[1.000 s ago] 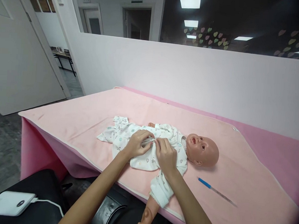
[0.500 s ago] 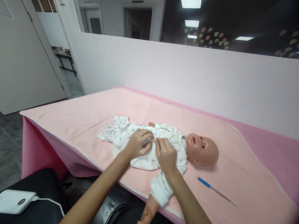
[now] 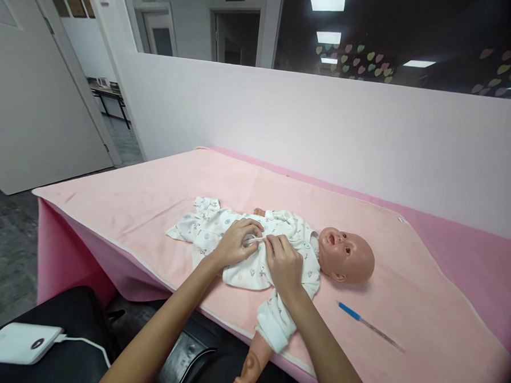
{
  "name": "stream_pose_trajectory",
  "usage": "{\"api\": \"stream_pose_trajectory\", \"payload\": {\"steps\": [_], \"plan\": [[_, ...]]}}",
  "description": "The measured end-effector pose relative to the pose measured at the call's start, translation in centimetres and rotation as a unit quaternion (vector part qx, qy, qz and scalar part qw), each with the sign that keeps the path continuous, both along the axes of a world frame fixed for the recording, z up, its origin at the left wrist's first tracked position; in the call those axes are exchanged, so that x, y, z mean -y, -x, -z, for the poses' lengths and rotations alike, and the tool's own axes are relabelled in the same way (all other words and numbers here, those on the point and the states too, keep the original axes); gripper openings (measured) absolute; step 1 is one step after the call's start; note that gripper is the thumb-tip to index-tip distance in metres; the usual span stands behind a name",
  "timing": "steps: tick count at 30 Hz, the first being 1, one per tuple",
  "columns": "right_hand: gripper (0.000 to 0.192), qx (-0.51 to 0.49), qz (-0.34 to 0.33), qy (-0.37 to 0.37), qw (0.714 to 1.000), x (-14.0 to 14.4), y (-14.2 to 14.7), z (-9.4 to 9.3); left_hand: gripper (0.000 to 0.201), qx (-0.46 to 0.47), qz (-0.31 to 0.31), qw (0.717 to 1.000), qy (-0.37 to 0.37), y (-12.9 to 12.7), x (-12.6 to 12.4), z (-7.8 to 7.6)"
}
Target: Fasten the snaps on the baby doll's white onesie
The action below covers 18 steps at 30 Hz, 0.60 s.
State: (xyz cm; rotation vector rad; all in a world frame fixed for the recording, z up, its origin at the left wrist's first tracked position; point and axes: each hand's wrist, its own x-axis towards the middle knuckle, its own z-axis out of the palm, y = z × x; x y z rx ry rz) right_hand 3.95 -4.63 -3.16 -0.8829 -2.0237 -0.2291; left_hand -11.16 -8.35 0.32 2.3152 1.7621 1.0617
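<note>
Pale pink cloth covers the long table (image 3: pixel 122 199), which stands against a low white partition wall with a dark window above it. On the cloth lies a plastic baby doll (image 3: pixel 347 256) on its back, head to the person's right, dressed in a white printed cotton romper (image 3: pixel 219 227). The left hand (image 3: pixel 234 244) and the right hand (image 3: pixel 282 265) meet over the doll's chest, fingertips close together and pinched on a thin white tie or edge of the romper's front flap; whether it is a string or a fold of fabric is too small to tell.

By my reading the dressing is well along: the romper already wraps the torso, one sleeve covers the near arm, and the front looks closed across the body. What seems left is fastening at the chest, and the empty leg part of the garment lies loose and flat toward the left. The doll's bare near forearm (image 3: pixel 248 371) hangs over the table edge.

A thin thermometer-like stick with a blue cap (image 3: pixel 370 327) lies on the cloth near the doll's head, apart from both hands. At lower left a white power bank with a cable (image 3: pixel 16 343) rests on a black seat. Nothing lies between the hands and the romper.
</note>
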Motion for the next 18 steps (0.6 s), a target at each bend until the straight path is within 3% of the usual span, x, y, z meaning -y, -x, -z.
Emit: {"api": "stream_pose_trajectory", "payload": {"steps": [18], "plan": [[0.016, 0.011, 0.009, -0.010, 1.000, 0.04, -0.01, -0.21, 0.017, 0.035, 0.019, 0.999, 0.005, 0.11, 0.02, -0.17]]}}
